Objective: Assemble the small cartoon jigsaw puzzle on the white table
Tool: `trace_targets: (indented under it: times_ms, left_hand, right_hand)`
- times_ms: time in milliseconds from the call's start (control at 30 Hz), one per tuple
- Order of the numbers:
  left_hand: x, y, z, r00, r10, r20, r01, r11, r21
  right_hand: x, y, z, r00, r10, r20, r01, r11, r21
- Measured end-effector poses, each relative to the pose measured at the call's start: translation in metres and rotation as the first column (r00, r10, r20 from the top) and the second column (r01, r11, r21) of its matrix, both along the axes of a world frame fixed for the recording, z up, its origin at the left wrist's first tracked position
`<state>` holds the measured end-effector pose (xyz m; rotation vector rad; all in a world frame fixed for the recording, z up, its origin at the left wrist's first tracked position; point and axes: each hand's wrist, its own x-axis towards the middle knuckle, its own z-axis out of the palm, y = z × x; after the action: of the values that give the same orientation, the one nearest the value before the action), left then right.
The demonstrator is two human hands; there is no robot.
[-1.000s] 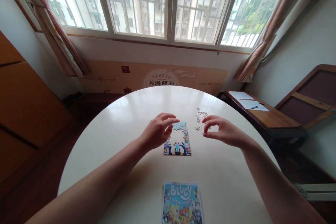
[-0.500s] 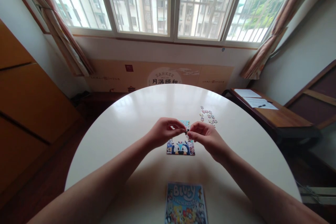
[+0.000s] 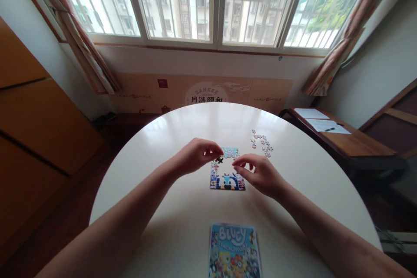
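A partly assembled jigsaw puzzle (image 3: 227,182) lies on the round white table, with a bare gap in its middle and a blue cartoon dog's face along its near edge. Over its upper left part, my left hand (image 3: 198,156) pinches a dark puzzle piece (image 3: 219,160) between thumb and fingers. My right hand (image 3: 257,171) hovers at the puzzle's right side, thumb and forefinger slightly apart, and nothing shows between them. Several loose puzzle pieces (image 3: 263,142) lie beyond my right hand.
A colourful sheet marked "Bluey" (image 3: 233,249) lies nearest me on the white table (image 3: 163,234). To the right stands a wooden side table (image 3: 365,143) bearing papers (image 3: 325,126) and a pen. Orange cabinets (image 3: 32,117) are at the left, and barred windows are ahead.
My hands have moved apart. The dark piece, which was between both hands' fingertips, has gone left with my left hand. The view has shifted slightly.
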<state>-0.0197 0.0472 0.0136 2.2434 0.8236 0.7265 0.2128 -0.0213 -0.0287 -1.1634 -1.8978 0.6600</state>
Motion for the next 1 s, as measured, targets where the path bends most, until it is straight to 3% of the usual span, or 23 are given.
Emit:
trace_targets:
  times_ms: [133,333,600,900,1000]
  left_hand:
    - [-0.005,0.0,0.002,0.988,-0.081,-0.132,0.095,0.99,0.108]
    - [0.004,-0.002,-0.02,0.947,-0.07,-0.315,0.139,0.969,0.204]
    - [0.008,-0.003,-0.025,0.932,-0.097,-0.348,0.142,0.984,0.107]
    - [0.009,0.0,-0.029,0.983,-0.094,-0.155,0.076,0.99,-0.118]
    - [0.011,-0.002,-0.03,0.973,-0.082,-0.217,0.065,0.994,-0.087]
  right_hand:
    - [0.003,0.002,-0.005,0.98,0.087,0.179,-0.113,0.984,0.136]
    - [0.0,0.0,-0.004,0.936,0.155,0.316,-0.221,0.957,0.186]
    - [0.0,0.003,-0.005,0.918,0.208,0.337,-0.271,0.95,0.153]
    - [0.002,0.002,-0.003,0.905,0.227,0.361,-0.292,0.946,0.138]
    - [0.003,0.001,0.001,0.897,0.249,0.366,-0.309,0.944,0.115]
